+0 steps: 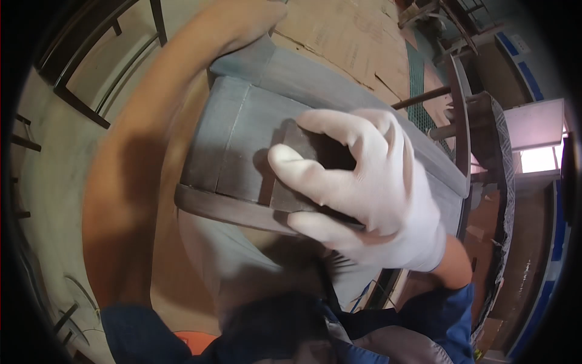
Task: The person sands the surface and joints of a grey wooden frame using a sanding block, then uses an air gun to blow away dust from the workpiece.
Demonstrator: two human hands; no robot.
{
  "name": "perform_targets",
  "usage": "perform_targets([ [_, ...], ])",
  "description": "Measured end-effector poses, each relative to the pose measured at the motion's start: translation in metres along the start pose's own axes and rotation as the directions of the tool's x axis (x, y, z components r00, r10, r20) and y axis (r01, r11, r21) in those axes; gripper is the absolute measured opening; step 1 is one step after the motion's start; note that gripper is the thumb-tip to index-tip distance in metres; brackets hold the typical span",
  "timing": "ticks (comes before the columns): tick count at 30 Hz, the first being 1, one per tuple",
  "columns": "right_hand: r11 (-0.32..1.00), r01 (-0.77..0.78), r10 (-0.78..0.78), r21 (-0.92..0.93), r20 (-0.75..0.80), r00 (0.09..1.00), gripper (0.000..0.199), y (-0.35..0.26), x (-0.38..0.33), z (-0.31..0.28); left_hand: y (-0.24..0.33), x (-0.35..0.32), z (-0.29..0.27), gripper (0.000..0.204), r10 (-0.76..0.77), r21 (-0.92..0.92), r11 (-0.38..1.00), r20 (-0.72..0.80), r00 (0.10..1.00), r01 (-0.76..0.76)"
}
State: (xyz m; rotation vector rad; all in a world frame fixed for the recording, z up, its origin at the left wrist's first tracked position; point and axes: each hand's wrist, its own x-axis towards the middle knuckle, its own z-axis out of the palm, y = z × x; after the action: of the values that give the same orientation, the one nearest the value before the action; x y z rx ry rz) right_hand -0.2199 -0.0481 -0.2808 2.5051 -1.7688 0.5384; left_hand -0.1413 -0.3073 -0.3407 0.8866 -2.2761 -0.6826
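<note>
In front of me, a dark grey-brown wooden chair part with panel seams and a rounded near rail lies tilted. My right hand, in a white knit glove, is closed round a dark rectangular sanding block. The block rests on the panel, with the thumb and fingers spread along its sides. My bare left hand reaches round the left side to the far end of the wood. It appears to grip the raised far edge there, though its fingertips are mostly hidden.
Brown cardboard covers the surface beyond the piece. Dark wooden chair frames stand at the left. At the right are wooden legs and rails, a padded edge and a bright window. An orange-red object shows low down.
</note>
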Motion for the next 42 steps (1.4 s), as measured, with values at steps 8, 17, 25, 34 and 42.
perform_targets([
  [8, 0.997, -0.054, 0.057, -0.061, 0.06, 0.997, 0.045, 0.001, -0.016, -0.002, 0.01, 0.003, 0.001, 0.048, 0.028, -0.033, 0.999, 0.165, 0.986, -0.023],
  [17, 0.996, 0.039, -0.035, 0.079, -0.051, 0.998, 0.047, 0.023, -0.054, -0.009, 0.004, -0.005, -0.016, 0.058, -0.095, -0.012, 0.995, 0.161, 0.982, 0.099],
  [25, 0.987, -0.08, 0.062, 0.141, 0.132, 0.989, 0.05, 0.036, -0.083, -0.025, 0.0, 0.002, 0.0, 0.064, -0.029, -0.313, 0.946, 0.19, 0.981, 0.088],
  [34, 0.997, -0.07, 0.069, -0.029, -0.035, 0.997, 0.037, 0.043, -0.135, -0.038, -0.006, 0.002, -0.007, 0.064, -0.051, -0.201, 0.975, 0.184, 0.982, 0.089],
  [42, 0.984, -0.064, 0.093, 0.164, -0.175, 0.98, 0.024, 0.016, -0.056, 0.012, -0.028, 0.001, -0.015, 0.063, -0.114, -0.397, 0.892, 0.266, 0.957, 0.217],
])
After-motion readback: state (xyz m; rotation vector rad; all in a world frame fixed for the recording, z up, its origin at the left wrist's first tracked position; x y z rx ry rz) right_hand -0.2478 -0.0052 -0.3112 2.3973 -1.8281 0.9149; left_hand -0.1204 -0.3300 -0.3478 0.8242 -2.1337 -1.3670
